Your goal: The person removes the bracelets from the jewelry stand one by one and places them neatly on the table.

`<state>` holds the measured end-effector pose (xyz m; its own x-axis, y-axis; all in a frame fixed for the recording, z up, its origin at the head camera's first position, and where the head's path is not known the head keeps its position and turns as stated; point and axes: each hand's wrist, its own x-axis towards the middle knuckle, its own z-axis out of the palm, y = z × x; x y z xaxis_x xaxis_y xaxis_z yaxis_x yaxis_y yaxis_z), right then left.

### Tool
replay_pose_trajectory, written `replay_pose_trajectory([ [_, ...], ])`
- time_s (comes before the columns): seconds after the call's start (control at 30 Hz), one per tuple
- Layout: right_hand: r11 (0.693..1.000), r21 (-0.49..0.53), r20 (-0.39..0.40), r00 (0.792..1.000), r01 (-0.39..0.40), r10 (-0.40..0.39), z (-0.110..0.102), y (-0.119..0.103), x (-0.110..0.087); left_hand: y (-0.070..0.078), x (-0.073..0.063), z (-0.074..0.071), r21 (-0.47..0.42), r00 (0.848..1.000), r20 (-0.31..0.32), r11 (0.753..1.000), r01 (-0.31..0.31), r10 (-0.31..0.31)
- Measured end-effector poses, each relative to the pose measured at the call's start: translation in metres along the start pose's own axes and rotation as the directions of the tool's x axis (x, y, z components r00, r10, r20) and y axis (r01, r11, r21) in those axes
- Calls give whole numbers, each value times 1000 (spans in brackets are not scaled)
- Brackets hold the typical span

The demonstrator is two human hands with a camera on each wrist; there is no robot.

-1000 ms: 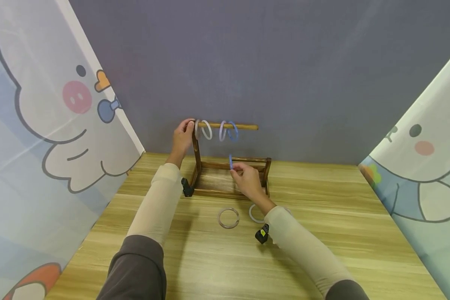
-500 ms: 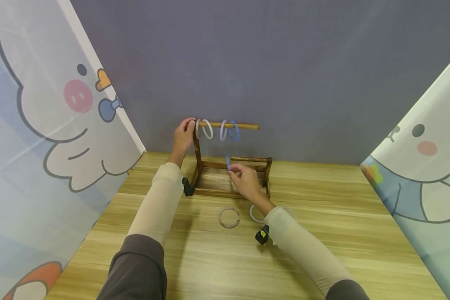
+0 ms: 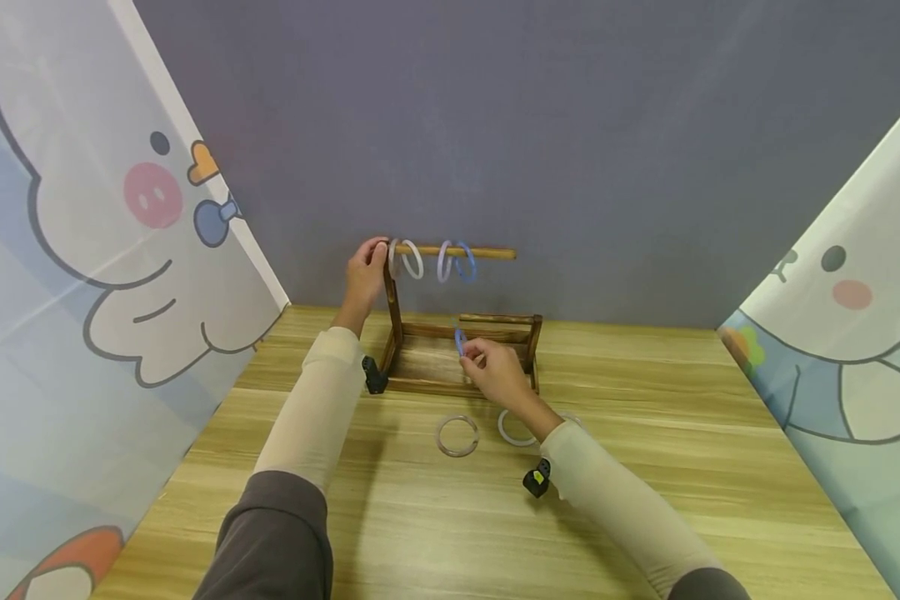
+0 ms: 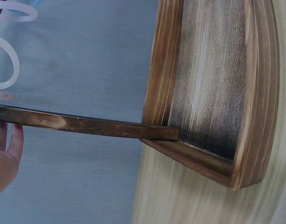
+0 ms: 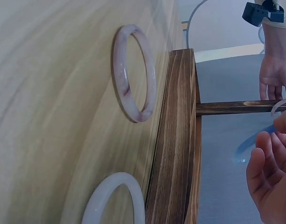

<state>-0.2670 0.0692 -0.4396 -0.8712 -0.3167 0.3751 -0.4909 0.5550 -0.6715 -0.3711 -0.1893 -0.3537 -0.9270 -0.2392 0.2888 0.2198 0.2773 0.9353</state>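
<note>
My left hand (image 3: 365, 275) grips the top of the upright post of a dark wooden jewelry stand (image 3: 450, 387). In the left wrist view, fingers (image 4: 7, 144) show on one side of that post. My right hand (image 3: 497, 371) pinches a blue bangle (image 3: 459, 342) between thumb and fingers, at the free left end of the stand's short lower bar (image 3: 498, 318). From the upper bar (image 3: 495, 252) hang a brownish bangle (image 3: 393, 259), a white bangle (image 3: 413, 260), a lilac bangle (image 3: 444, 262) and another blue bangle (image 3: 471, 271).
In front of the stand, a brownish-pink bangle (image 5: 120, 70) and a white bangle (image 5: 98, 200) lie flat on the wooden table (image 3: 435, 517). Another pale ring (image 3: 574, 419) is mostly hidden by the right forearm. A grey backdrop (image 3: 570, 150) rises behind, with cartoon-printed panels at both sides.
My right hand has moved slightly left, then down and toward me with the blue bangle, which now sits lower beside the short bar's end. My left hand stays on the post.
</note>
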Motion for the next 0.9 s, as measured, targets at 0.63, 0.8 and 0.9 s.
replay_pose_trajectory([
  [0.63,995,-78,98,994,55,-47,-12,5,-19,-1,1,1,25,999,-25,999,-30,30],
  [0.8,995,-78,115,992,68,-59,-15,11,-25,-1,0,1,16,999,-21,999,-27,28],
  [0.9,993,-87,114,991,73,-63,-15,14,-28,-2,0,2,16,999,-21,1000,-26,26],
])
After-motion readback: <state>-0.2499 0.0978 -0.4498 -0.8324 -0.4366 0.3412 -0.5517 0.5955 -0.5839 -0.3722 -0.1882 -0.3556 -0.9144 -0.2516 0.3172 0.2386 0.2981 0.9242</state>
